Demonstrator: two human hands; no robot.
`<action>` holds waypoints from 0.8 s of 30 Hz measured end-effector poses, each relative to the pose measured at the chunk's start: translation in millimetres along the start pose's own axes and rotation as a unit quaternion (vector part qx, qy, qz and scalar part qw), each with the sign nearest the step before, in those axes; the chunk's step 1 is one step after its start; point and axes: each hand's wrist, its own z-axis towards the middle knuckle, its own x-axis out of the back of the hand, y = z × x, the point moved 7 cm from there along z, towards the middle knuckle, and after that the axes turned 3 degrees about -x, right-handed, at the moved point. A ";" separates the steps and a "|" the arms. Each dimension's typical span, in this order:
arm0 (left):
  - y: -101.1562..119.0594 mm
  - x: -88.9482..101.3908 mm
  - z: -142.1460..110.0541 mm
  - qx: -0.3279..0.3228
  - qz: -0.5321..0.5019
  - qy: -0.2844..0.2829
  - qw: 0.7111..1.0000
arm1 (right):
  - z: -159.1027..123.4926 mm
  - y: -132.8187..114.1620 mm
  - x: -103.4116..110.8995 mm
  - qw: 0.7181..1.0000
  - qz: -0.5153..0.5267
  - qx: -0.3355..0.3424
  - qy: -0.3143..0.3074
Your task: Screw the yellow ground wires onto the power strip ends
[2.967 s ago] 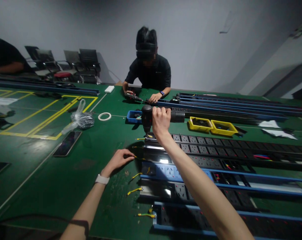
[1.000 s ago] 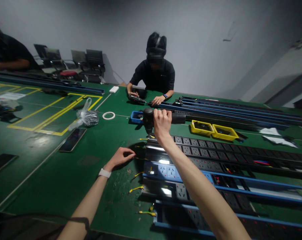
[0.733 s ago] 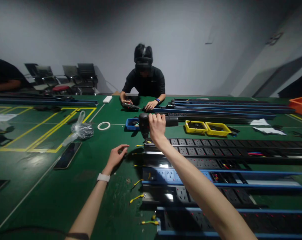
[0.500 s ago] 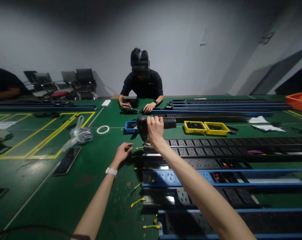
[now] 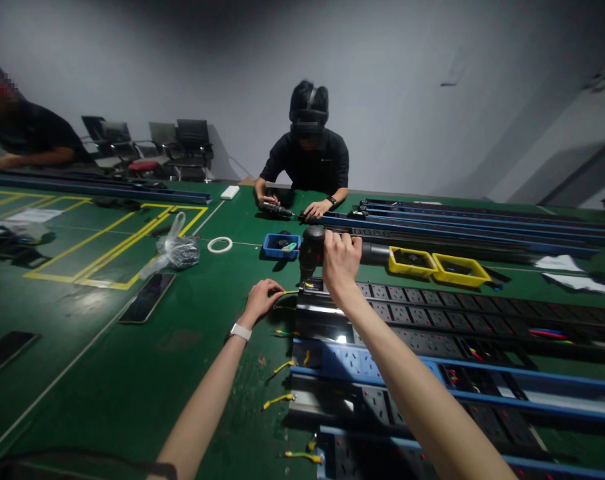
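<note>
My right hand (image 5: 340, 261) is wrapped round a black electric screwdriver (image 5: 312, 248) whose tip points down at the left end of the farthest black power strip (image 5: 432, 300). My left hand (image 5: 263, 297), with a white wristband, pinches a short yellow-green wire (image 5: 290, 291) that sticks out of that strip's end. More long power strips, some in blue housings (image 5: 407, 363), lie nearer to me, each with a yellow wire at its left end.
A person in black works at the far side of the green table (image 5: 132, 373) with a screwdriver. A blue tray (image 5: 281, 246), two yellow trays (image 5: 435, 265), a white tape ring (image 5: 219, 245), a plastic bag (image 5: 175, 248) and a phone (image 5: 147, 297) lie about. Another person sits at far left.
My left hand let go of a nearer strip's wire, opened briefly, moved up and pinched the farthest strip's wire. My right hand kept the screwdriver over that end.
</note>
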 end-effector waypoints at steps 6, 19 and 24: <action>3.0 0.8 -1.2 0.027 0.001 -0.010 1.000 | -1.1 2.7 -0.9 1.000 -0.002 -0.009 0.000; 10.4 -2.9 -2.1 -0.007 0.028 -0.030 0.999 | -1.5 -0.9 -1.7 1.000 -0.002 -0.001 0.004; 12.4 -2.7 -2.1 -0.015 0.042 -0.026 0.999 | -2.5 2.2 -1.5 1.000 -0.001 -0.006 0.000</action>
